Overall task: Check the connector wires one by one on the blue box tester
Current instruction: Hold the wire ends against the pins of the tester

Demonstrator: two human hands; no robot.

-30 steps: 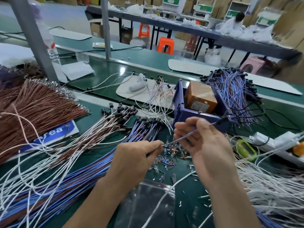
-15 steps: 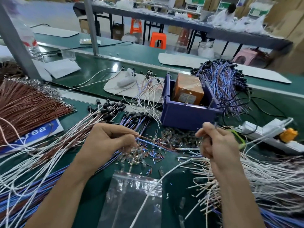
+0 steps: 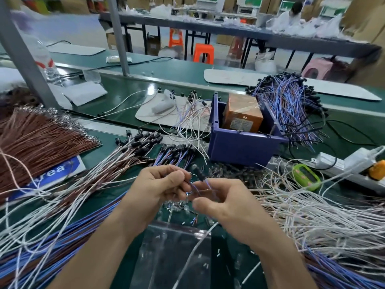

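From the head camera, both my hands are over the middle of the green surface (image 3: pixel 183 71), nearer its near edge. My left hand (image 3: pixel 158 188) has its fingers curled in, the fingertips pinching a thin connector wire (image 3: pixel 196 187). My right hand (image 3: pixel 225 201) meets it from the other side, thumb and forefinger closed on the same blue strand. The wire's black connector end sticks up just above the two sets of fingertips, blurred.

The blue box (image 3: pixel 239 147) sits beyond my hands, towards the far edge and a little to the right, apart from both of them. It is open at the top and holds an orange carton (image 3: pixel 241 115) wrapped in clear tape, which fills most of the inside. I cannot tell what else is in there.

A clear plastic bag (image 3: pixel 170 257) lies flat at the near edge, under my forearms. Small pale bits show on or through it, and I cannot tell which. Loose short pieces (image 3: pixel 179 207) are scattered on the surface between the bag and my fingers.

A brown wire bundle (image 3: pixel 37 138) fans out at the left edge. Blue and purple wires (image 3: pixel 291 105) are heaped just behind the box on its right. White wires (image 3: pixel 312 215) spread along the right side, near a white power strip (image 3: pixel 343 165).
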